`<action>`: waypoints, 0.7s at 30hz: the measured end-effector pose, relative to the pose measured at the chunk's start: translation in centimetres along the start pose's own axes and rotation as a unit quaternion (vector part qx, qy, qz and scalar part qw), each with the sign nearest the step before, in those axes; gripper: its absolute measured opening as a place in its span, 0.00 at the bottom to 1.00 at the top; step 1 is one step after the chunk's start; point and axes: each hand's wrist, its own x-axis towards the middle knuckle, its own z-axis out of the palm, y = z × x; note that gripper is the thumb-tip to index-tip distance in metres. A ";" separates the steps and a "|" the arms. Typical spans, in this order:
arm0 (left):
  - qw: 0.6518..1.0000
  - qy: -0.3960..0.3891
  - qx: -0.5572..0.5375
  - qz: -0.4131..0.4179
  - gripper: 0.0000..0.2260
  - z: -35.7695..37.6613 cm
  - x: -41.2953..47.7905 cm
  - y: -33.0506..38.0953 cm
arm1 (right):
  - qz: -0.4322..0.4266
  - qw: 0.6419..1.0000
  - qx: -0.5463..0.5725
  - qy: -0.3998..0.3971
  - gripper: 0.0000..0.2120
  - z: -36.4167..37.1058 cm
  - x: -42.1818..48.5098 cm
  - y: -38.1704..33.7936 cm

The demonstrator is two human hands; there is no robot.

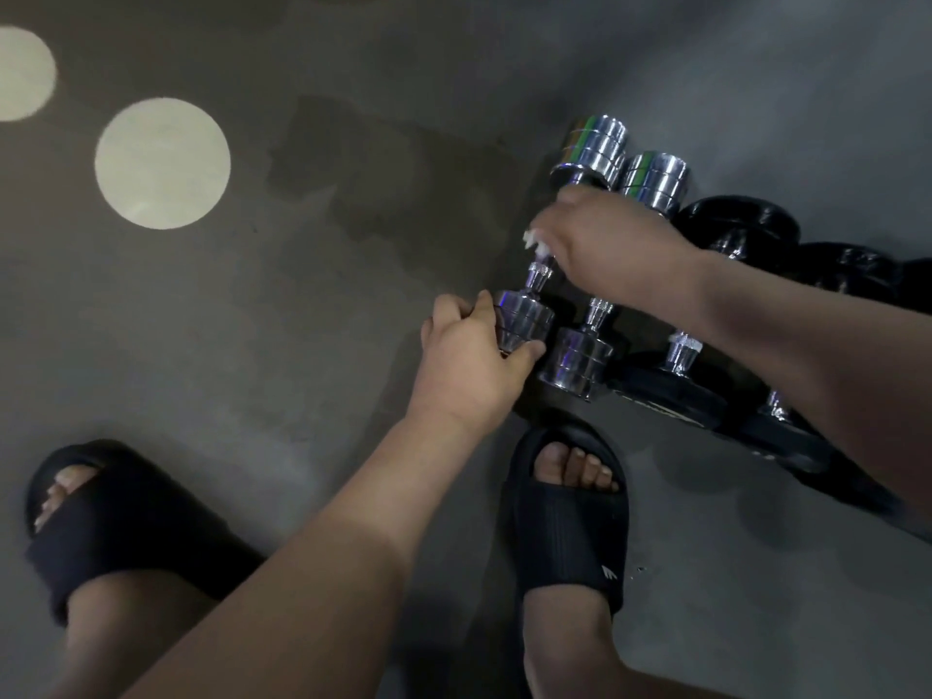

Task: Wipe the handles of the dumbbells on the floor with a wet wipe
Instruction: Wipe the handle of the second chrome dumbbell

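Row of dumbbells on grey floor (328, 305). Left grip (471, 353) clamps near-end weight of leftmost chrome dumbbell (527, 317). Right grip (605, 244) curls round its handle, white wet wipe (534, 243) bunched under fingers, edge poking out at left. Second chrome dumbbell (585, 363) lies just beside, to right; black dumbbells (736, 229) beyond. Black slides (570, 537) on feet, near row.
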 end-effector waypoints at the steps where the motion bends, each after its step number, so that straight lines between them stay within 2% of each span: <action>1: 1.000 0.002 -0.004 0.002 0.38 0.2 0.0 0.0 | 0.028 0.999 0.022 0.005 0.10 -0.1 0.3 0.6; 3: 1.000 0.007 -0.004 0.004 0.38 0.4 0.0 0.0 | 0.072 0.996 0.051 0.031 0.14 0.1 0.6 0.9; 5: 1.000 0.007 0.004 0.000 0.36 0.5 0.0 0.1 | 0.089 0.994 0.038 0.046 0.13 0.4 -0.1 -0.2; 10: 1.000 0.019 0.011 0.005 0.26 0.4 0.0 -0.1 | -0.009 1.000 0.029 0.005 0.10 0.6 -1.7 -1.3; 13: 1.000 0.025 0.016 0.010 0.26 0.5 -0.1 -0.2 | 0.018 0.999 0.045 -0.019 0.15 0.2 0.1 0.2; 15: 0.999 0.030 0.010 0.009 0.27 0.6 -0.1 -0.2 | 0.072 0.995 0.063 0.011 0.18 0.4 0.8 0.8; 17: 1.000 0.026 -0.008 0.000 0.28 0.7 -0.2 -0.2 | 0.101 0.991 0.073 0.041 0.16 0.8 0.9 1.0; 21: 1.000 -0.003 -0.017 -0.005 0.35 0.9 0.2 0.2 | 0.062 0.992 0.105 0.005 0.14 0.9 0.4 0.9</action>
